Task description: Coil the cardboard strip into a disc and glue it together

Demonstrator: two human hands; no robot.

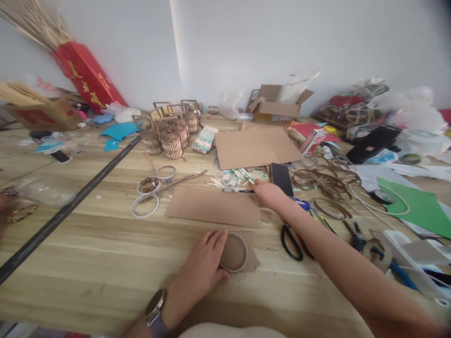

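Note:
My left hand (209, 258), with a watch on its wrist, rests on the left side of a pale ring (245, 251). The ring lies flat on a small piece of brown cardboard (252, 260). My right hand (266, 192) reaches forward, its fingers closed at a pile of thin green-and-white wrapped strips (232, 178); whether they grip one is too small to tell. A pen (234, 190) lies just left of these fingers. Between my hands is a long cardboard strip (214, 206).
Scissors (291, 243) lie by my right forearm, with pliers (355, 234) farther right. Small woven baskets (171, 143) stand at the back, behind loose rings (145, 205). A large cardboard sheet (257, 145) lies centrally. Someone else's hand (5, 199) shows at the left edge.

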